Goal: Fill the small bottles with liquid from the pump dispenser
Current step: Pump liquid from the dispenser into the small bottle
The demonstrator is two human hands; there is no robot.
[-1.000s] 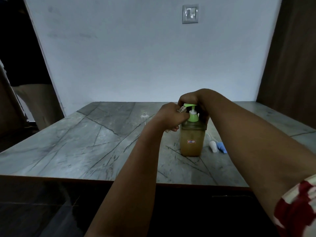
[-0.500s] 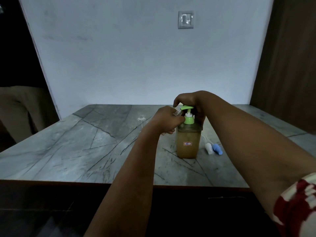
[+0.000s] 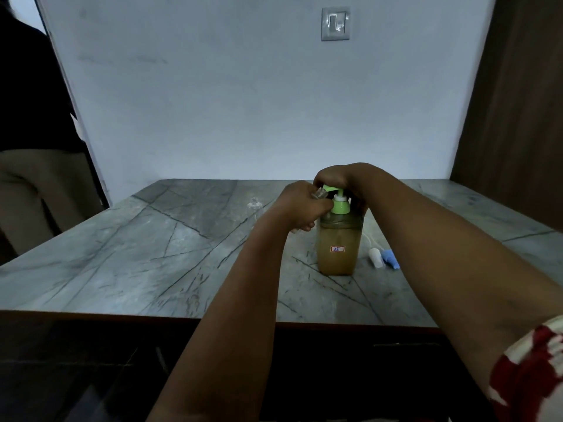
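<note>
A pump dispenser (image 3: 337, 251) with amber liquid and a green pump head stands on the marble table (image 3: 152, 257). My right hand (image 3: 338, 181) rests curled over the top of the green pump head. My left hand (image 3: 300, 208) grips a small clear bottle (image 3: 320, 194), tilted, its open neck right at the pump's spout. Most of that bottle is hidden inside my fist. A second small clear bottle (image 3: 255, 208) stands upright on the table, left of my hands.
A white cap (image 3: 376, 257) and a blue cap (image 3: 391, 259) lie on the table just right of the dispenser. A person in a dark top stands at the far left (image 3: 33, 153). A brown wooden panel (image 3: 518, 111) rises at the right.
Both hands stay at the pump head with the small bottle held at the spout. The view shifted slightly; nothing on the table moved.
</note>
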